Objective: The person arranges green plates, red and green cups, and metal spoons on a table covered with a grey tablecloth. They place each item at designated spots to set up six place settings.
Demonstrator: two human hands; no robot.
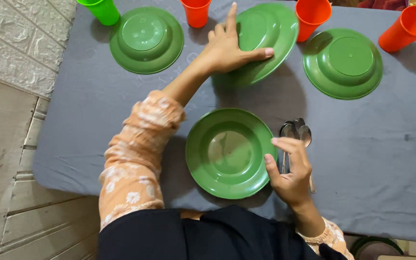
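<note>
Your left hand (227,45) lies flat and open on the far green plate (261,41), fingers spread across its upturned bottom, thumb out toward its middle. That plate sits tilted, its near edge on the cloth and its far edge lifted, so it looks mid-turn. To turn it well, curl the fingers under the raised rim before you lift, and let the near edge act as the hinge; a flat palm alone may let smooth plastic slide.

Your right hand (290,171) is loosely curled with nothing clamped in it. The thumb touches the right rim of the near green plate (227,151), which already stands right side up just in front of you, and the fingers hover over a small bunch of metal spoons (295,132) lying just beside that plate. Take one spoon by the handle, not the bowl, so the others do not drag along.

The counter (362,159) is covered with a grey cloth, slightly creased. Two more green plates lie upside down, one far left (146,39), one far right (343,62). Three orange cups (196,12) and one green cup (103,9) stand along the far edge. On the left are a pale textured wall and floor boards.
</note>
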